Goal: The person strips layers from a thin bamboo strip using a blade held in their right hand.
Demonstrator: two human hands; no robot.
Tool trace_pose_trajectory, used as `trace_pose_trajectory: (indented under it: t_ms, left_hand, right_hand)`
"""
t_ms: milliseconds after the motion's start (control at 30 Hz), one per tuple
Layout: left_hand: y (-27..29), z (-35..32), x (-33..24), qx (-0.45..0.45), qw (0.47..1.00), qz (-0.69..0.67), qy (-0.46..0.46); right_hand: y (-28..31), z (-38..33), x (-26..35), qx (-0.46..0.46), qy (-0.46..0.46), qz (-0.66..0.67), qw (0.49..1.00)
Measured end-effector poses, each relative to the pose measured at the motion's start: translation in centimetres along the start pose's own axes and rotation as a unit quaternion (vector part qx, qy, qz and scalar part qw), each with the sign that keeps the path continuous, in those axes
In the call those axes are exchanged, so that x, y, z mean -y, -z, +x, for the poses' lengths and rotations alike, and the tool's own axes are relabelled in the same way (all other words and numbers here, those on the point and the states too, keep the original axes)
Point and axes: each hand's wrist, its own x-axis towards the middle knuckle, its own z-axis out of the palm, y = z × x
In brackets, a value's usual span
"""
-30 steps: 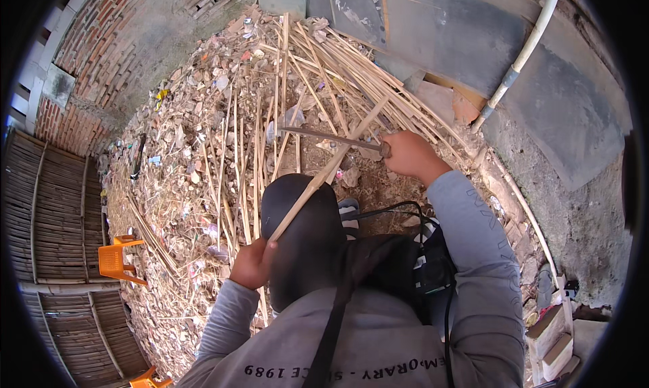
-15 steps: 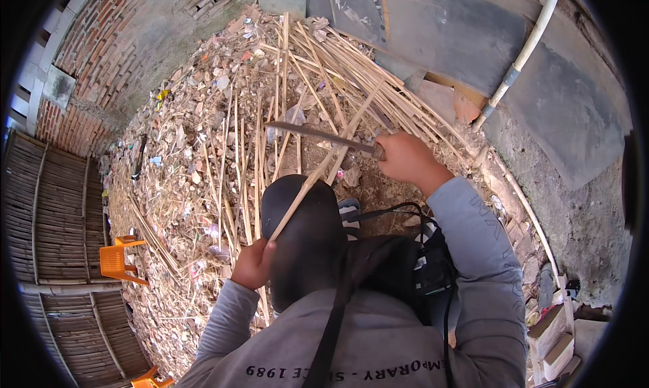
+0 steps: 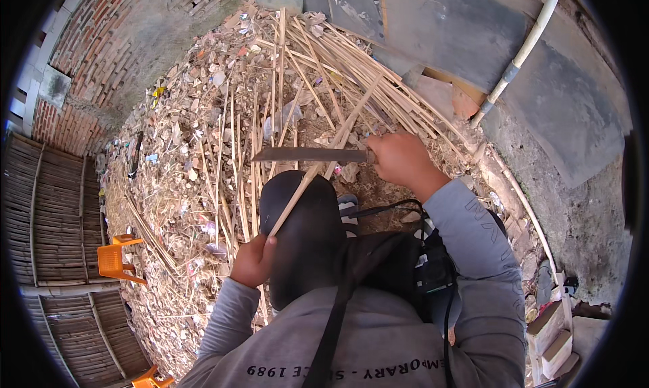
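The person wore a grey long-sleeved shirt [image 3: 385,330] with dark lettering [image 3: 280,372] across the chest and along the right sleeve [image 3: 466,225]. A black strap [image 3: 330,334] crossed it. The trousers [image 3: 304,259] were black, the visible shoe [image 3: 348,211] striped.

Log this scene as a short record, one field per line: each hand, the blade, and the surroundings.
Left hand: closed around the near end of a pale strip
Held strip: slants up and away to the right, passing over the dark-clad leg
Right hand: gripping a long-bladed knife
Blade: points left, crosses above the held strip in view; contact cannot be told
Ground: rubble and litter, with more loose strips lying ahead
Left side: orange chair near a slatted panel
Upper right: pale pipe
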Motion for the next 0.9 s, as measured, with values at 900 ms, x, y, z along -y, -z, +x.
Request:
trace_pose_trajectory:
  t_ms: [900]
  left_hand:
    - [-0.4,-0.3,0.0,-0.046,0.992,0.119,-0.019]
  right_hand:
    - [0.2,0.4,-1.7,0.064,-0.037,0.105,0.992]
